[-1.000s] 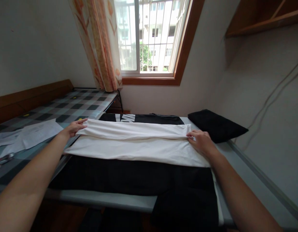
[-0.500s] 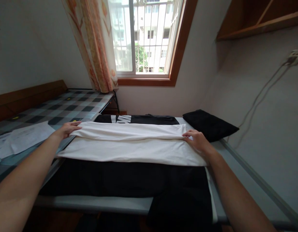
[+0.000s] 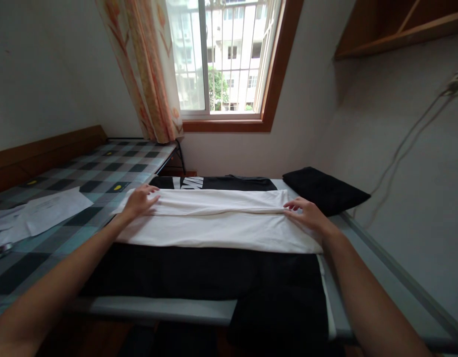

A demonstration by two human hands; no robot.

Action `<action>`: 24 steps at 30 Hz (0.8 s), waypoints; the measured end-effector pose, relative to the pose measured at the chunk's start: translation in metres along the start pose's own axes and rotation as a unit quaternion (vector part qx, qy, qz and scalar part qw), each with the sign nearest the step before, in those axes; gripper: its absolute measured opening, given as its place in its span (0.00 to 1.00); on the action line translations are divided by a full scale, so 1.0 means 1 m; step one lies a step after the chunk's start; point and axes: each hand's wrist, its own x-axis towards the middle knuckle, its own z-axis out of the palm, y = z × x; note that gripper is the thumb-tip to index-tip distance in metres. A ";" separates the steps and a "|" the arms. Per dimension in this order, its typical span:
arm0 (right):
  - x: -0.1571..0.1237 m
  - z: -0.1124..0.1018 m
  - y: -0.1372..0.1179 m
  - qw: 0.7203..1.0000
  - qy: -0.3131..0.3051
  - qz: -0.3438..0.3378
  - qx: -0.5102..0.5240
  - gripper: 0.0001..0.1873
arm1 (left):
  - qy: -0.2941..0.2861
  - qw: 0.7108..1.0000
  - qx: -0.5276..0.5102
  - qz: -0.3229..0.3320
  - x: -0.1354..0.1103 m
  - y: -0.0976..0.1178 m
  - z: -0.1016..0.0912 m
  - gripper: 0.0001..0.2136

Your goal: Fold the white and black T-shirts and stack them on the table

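1. Two hands rest on the white cloth — the left hand lies flat on its left end, fingers spread open.
2. The right hand sits on the right end, fingers bent at the fold's edge; whether they pinch it cannot be told.
3. The cloth lies folded lengthwise on a black garment — spread over the grey table.
4. A black bundle lies just beyond the right hand; a checked bed with papers stands to the left.
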 end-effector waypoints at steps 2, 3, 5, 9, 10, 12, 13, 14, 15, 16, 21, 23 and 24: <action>0.000 0.005 -0.005 0.999 0.001 -0.007 -0.052 0.10 | -0.058 0.978 0.137 0.150 -0.006 0.011 0.038 0.12; 0.000 0.008 -0.007 0.996 0.007 -0.008 -0.084 0.10 | -0.080 0.956 0.179 0.216 -0.010 0.018 0.059 0.11; 0.000 0.012 -0.010 0.991 0.020 -0.008 -0.135 0.09 | -0.100 0.920 0.233 0.298 -0.021 0.034 0.101 0.11; -0.001 0.014 -0.012 0.988 0.015 -0.020 -0.152 0.09 | -0.134 0.855 0.306 0.397 -0.039 0.062 0.159 0.07; -0.001 0.013 -0.012 0.989 0.012 -0.019 -0.148 0.09 | -0.135 0.840 0.321 0.415 -0.041 0.066 0.167 0.07; -0.002 0.012 -0.011 0.989 0.017 -0.010 -0.143 0.10 | -0.130 0.818 0.348 0.440 -0.042 0.073 0.176 0.08; -0.002 0.011 -0.010 0.989 0.022 -0.003 -0.144 0.10 | -0.126 0.809 0.360 0.448 -0.041 0.075 0.177 0.09; -0.002 0.011 -0.010 0.989 0.024 0.005 -0.145 0.10 | -0.125 0.800 0.371 0.455 -0.040 0.076 0.178 0.09; -0.002 0.010 -0.010 0.989 0.023 0.011 -0.144 0.10 | -0.124 0.792 0.380 0.461 -0.038 0.077 0.178 0.09; -0.002 0.009 -0.010 0.989 0.022 0.016 -0.142 0.10 | -0.120 0.785 0.389 0.467 -0.036 0.077 0.178 0.09; 0.001 0.008 -0.011 0.990 0.063 -0.011 -0.128 0.08 | -0.099 0.740 0.407 0.527 -0.030 0.073 0.176 0.09; 0.001 0.009 -0.008 0.992 0.052 -0.022 -0.113 0.08 | -0.116 0.730 0.392 0.548 -0.030 0.070 0.176 0.09; 0.000 0.009 -0.006 0.994 0.041 -0.021 -0.101 0.07 | -0.122 0.732 0.381 0.552 -0.030 0.069 0.176 0.10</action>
